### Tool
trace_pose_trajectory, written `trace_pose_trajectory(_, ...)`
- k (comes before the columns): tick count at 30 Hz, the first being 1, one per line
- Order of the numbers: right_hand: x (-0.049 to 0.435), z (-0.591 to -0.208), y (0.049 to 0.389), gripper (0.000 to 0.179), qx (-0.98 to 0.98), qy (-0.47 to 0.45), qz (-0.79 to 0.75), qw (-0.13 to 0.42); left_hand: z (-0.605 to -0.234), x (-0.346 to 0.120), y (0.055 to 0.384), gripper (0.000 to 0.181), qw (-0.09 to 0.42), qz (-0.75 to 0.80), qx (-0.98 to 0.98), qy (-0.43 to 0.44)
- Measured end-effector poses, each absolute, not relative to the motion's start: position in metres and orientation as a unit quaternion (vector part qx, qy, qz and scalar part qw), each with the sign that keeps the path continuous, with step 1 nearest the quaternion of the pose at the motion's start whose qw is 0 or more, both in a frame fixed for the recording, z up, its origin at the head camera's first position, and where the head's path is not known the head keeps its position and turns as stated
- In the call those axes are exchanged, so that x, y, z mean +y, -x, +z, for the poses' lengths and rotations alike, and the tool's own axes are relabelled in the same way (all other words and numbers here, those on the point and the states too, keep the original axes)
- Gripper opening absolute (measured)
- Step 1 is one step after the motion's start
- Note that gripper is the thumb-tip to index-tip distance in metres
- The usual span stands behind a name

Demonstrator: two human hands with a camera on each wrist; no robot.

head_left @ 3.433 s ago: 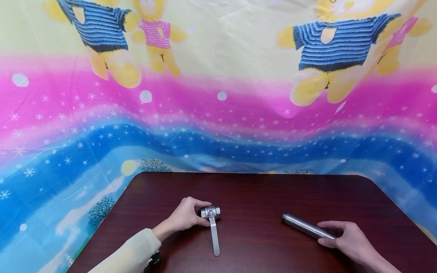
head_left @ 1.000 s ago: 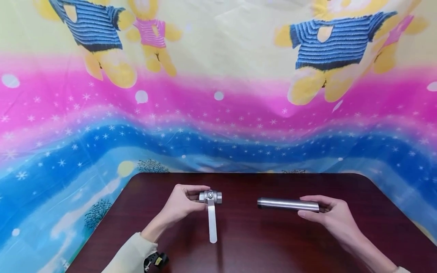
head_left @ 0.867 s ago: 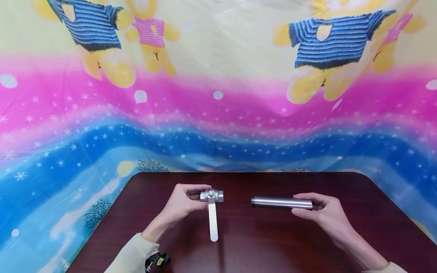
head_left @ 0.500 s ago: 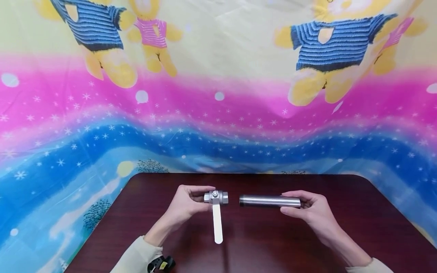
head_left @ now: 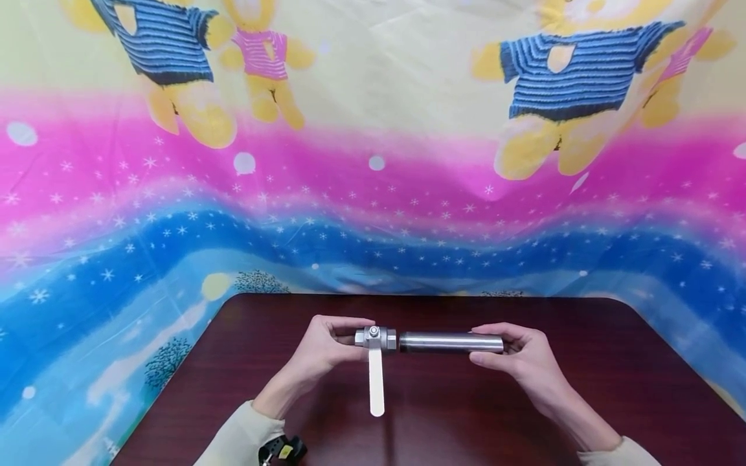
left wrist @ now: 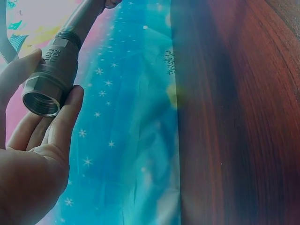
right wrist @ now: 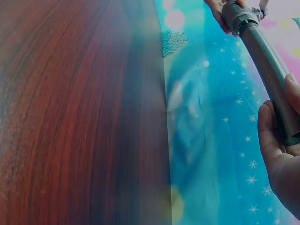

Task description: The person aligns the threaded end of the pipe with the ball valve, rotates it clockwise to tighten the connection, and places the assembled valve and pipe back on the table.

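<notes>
Above the dark wood-grain table (head_left: 443, 421), the left hand (head_left: 317, 356) pinches a steel ball valve (head_left: 375, 338), its flat lever hanging down. Its right port meets a smooth metal pipe (head_left: 450, 342); the joint itself is hard to make out. The right hand (head_left: 524, 359) curls around the pipe's hidden far end.

My table (head_left: 443, 414) is dark reddish-brown wood with rounded far corners, its grain running lengthwise; a bright starry cloth (head_left: 175, 310) hangs just behind and around its far edge
</notes>
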State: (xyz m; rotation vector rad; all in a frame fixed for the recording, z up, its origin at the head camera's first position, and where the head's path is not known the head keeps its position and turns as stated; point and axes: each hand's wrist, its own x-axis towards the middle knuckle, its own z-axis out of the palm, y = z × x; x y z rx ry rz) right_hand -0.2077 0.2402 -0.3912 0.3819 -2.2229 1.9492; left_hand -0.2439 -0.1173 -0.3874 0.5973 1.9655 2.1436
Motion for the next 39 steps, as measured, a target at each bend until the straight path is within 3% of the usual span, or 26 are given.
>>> trace_pose_trajectory(39,0.2326,-0.3919,0.2065,0.046,-0.747,-0.13,0.646,0.089,-0.3901,-0.1151,0.2358,0.053,0.083,0.731,0.653,-0.178)
